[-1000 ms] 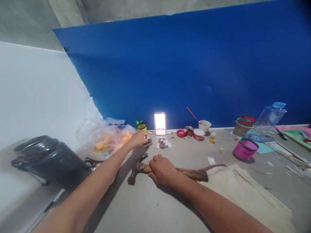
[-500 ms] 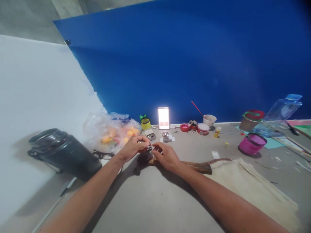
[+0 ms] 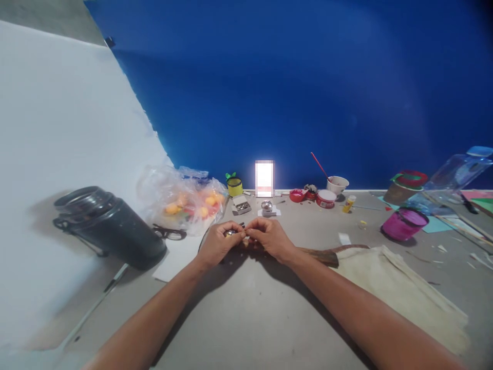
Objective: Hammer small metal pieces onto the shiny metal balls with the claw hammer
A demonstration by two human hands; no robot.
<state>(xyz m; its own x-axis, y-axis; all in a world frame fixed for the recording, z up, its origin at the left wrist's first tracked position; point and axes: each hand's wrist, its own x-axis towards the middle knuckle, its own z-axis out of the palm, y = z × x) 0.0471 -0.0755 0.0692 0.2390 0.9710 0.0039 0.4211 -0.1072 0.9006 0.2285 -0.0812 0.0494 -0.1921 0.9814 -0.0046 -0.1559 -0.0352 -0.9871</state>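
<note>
Just above the table, my left hand (image 3: pixel 219 244) is closed, with a small shiny round piece (image 3: pixel 230 233) showing between thumb and fingers. My right hand (image 3: pixel 269 237) is also closed, its thumb and fingertips pinched against those of the left. Whatever the right fingertips grip is too small to make out; a tiny dark bit shows near them. Behind the right wrist lies a brown wooden stick (image 3: pixel 321 256), partly covered by the hand. Beyond the hands are an open little box of shiny bits (image 3: pixel 242 206) and a silver ball (image 3: pixel 266 206) on white paper.
To the left lean a dark flask (image 3: pixel 111 226), glasses (image 3: pixel 169 233) and a plastic bag with orange things (image 3: pixel 185 200). Cream cloth (image 3: pixel 396 293) lies right, near a pink container (image 3: pixel 404 224). Along the back stand a bright screen (image 3: pixel 264 179) and a white cup (image 3: pixel 338 186).
My hands have come together, fingertips now meeting where a gap stood before. The right fingers have closed into a pinch. The view has shifted slightly.
</note>
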